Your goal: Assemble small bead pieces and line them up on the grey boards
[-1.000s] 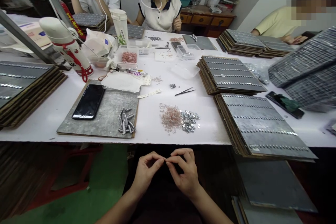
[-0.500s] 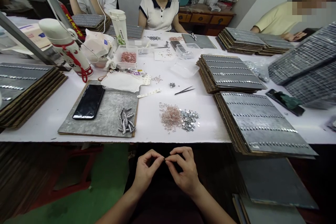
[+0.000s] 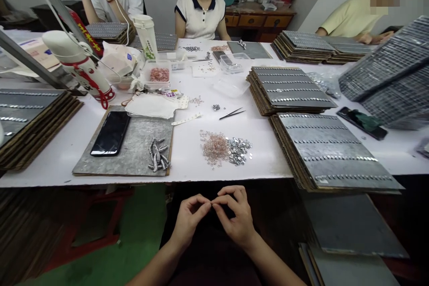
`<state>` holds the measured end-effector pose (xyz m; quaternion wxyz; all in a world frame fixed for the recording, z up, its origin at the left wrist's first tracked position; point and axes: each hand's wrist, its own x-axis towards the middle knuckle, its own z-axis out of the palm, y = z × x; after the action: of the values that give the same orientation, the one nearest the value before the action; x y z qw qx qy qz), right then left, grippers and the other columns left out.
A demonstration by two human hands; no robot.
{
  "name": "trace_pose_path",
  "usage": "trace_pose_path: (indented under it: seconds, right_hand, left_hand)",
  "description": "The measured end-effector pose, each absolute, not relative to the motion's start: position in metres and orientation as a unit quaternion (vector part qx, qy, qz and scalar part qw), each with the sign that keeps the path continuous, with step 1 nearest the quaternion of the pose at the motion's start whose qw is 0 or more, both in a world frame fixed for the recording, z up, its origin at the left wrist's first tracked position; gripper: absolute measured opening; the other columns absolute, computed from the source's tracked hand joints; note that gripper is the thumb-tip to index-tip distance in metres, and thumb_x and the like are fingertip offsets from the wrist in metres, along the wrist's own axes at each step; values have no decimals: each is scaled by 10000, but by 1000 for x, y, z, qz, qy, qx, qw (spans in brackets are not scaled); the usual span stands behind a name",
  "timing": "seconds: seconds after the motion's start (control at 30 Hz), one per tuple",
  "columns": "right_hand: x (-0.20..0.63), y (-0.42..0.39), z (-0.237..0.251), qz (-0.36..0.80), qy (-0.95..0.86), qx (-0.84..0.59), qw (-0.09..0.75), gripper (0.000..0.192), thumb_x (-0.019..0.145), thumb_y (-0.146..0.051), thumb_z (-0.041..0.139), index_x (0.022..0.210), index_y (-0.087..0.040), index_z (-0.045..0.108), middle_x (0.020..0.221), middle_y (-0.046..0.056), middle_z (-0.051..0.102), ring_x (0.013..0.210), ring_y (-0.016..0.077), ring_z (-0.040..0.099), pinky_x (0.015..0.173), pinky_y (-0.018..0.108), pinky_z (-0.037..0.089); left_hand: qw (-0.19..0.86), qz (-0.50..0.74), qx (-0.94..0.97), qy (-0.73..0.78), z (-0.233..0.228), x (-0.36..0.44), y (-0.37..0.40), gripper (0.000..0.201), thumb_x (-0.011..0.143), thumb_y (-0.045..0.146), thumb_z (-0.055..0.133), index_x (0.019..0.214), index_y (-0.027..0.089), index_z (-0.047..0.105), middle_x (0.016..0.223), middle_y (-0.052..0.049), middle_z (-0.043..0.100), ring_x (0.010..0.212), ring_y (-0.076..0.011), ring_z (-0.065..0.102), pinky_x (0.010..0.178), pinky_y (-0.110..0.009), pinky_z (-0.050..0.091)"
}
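White tabletop [image 3: 186,156] carries, in head view, pink rings [image 3: 214,149] touching silver discs [image 3: 238,151] near front edge. Below, left hand [image 3: 188,219] and right hand [image 3: 236,218] meet in narrow pinches; any piece between is too small to tell. Probably fine fingertip work; next move calls for steadiness.

White table [image 3: 186,147], pinkish rings [image 3: 214,148], metal discs [image 3: 238,152], tweezers [image 3: 231,114]

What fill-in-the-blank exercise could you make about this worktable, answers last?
The near heap of tiny pinkish pieces lies to the ____ of the near heap of shiny silver discs.
The black rectangular phone on the flat grey board lies screen ____.
In the picture, the bare left hand and bare right hand appear ____ the near edge of the white tabletop.
Missing: left; up; below.
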<state>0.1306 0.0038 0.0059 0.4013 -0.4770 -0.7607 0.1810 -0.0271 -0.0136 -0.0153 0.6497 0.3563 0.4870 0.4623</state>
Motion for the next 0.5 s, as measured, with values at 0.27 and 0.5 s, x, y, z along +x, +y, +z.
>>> trace_pose_path:
  seconds: [0.27,0.5]
  right_hand:
    - [139,5,4,165,-744,-490,424,88,844,-169,594,831,-237,647,868,32,584,859,175,541,760,344,460]
    - [150,8,7,193,-781,-450,388,240,870,-302,581,1101,-257,631,1049,60,581,983,205,519,845,378,464]
  left_hand:
    - [569,445,456,519,-7,-30,-12,232,838,356,654,718,159,676,698,-21,582,671,-145,516,650,-251,408]
    - [477,419,563,529,-1,-23,-14,183,860,277,613,715,181,671,722,-40,634,706,-179,575,688,-284,432]
